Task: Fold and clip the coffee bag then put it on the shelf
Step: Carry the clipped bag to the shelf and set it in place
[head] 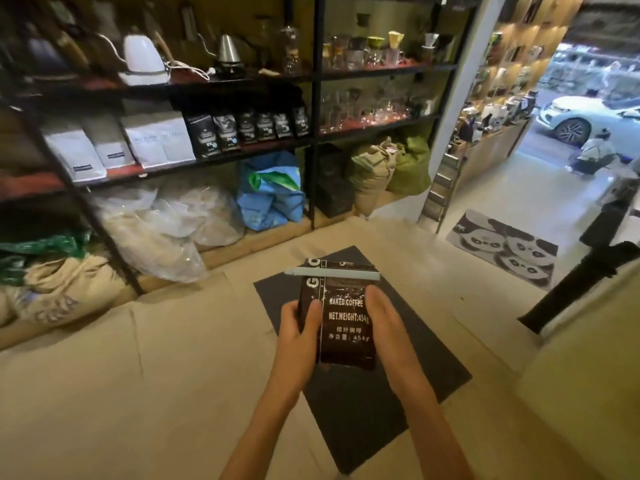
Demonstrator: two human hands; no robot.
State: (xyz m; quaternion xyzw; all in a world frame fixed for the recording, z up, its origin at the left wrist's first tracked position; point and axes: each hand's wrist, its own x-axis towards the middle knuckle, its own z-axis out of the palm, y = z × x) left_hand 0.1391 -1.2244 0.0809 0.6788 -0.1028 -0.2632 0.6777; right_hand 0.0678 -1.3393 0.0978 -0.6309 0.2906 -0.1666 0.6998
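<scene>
The coffee bag (pixel 341 317) was at lower centre of the frame, held above the dark mat (pixel 363 403), its top closed under a pale clip (pixel 332 273). The left hand (pixel 299 336) and right hand (pixel 384 323) grasped its sides. Judged moderately heavy, with soft, slippery foil; best held at mid-body, never by the clip.

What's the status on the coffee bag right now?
Left hand and right hand both gripping coffee bag. Clip on across folded top. Not yet on shelf; nothing blocking.
</scene>
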